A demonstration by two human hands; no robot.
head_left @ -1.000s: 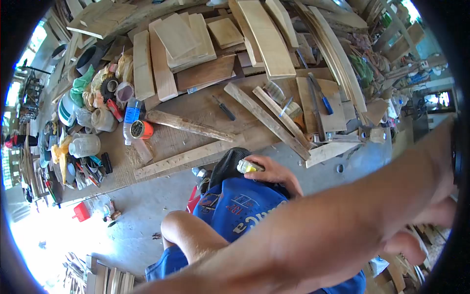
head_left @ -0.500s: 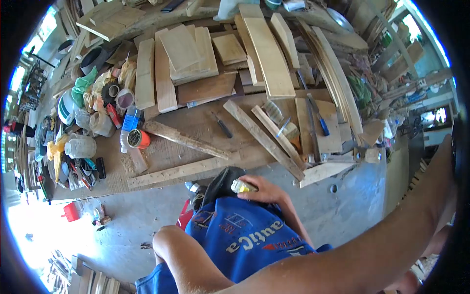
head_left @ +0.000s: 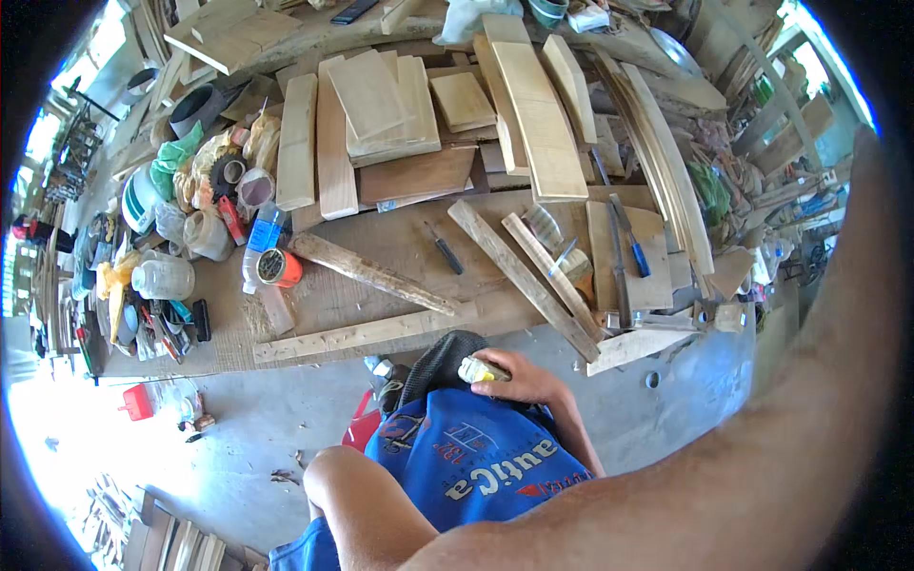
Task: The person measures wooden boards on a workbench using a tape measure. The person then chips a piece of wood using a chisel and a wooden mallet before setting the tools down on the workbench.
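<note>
The right hand (head_left: 526, 378) pinched a small, stubby pale-and-yellow object (head_left: 479, 369) beside dark grey woven cloth (head_left: 440, 364), near the blue printed shirt (head_left: 428, 447), where a light, steady hold seemed best, the left hand's grip being unseen.

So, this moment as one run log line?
right hand: holding small yellowish object | left hand: out of view | bench: dark-handled tool, orange can

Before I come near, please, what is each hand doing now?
Right hand: closed, holding a small pale-and-yellow object.
Left hand: out of view, so it cannot be told.
</note>
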